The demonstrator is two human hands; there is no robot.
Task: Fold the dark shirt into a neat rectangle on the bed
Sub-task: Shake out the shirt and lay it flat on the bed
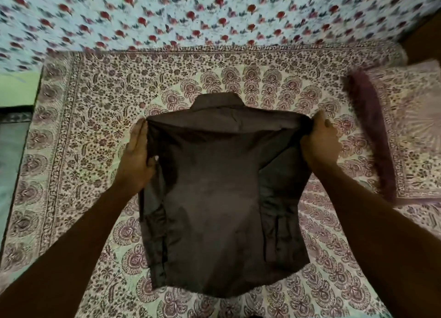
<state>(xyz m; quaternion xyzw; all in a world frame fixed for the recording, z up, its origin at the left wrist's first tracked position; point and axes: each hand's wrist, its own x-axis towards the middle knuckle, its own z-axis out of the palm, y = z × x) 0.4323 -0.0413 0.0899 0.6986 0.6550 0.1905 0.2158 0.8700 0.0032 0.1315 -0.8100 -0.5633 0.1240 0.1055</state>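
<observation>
The fingers (140, 133) of the left hand (137, 155) run straight along the left shoulder edge of a dark brown collared shirt (214, 186), with the thumb curled in onto the cloth, pinching that edge. The right hand (319, 141) has its fingers bent over the opposite shoulder corner, gripping a bunch of fabric there. The shirt lies spread in the middle of the bed, on a cream bedsheet printed with maroon floral and paisley patterns (83, 127). Its collar (218, 100) points away from the person and its hem is nearest them. Its plain back faces up, smooth with a slight sheen. The sleeves lie folded lengthways along each side, so the outline is a tall, roughly straight-sided shape, a little wider at the shoulders. The lower hem is slightly uneven. To the right, apart from the shirt, sits a pillow in matching printed cloth with a maroon edge (410, 131). Beyond the bed hangs a pale blue cloth with red flowers (167, 12).
</observation>
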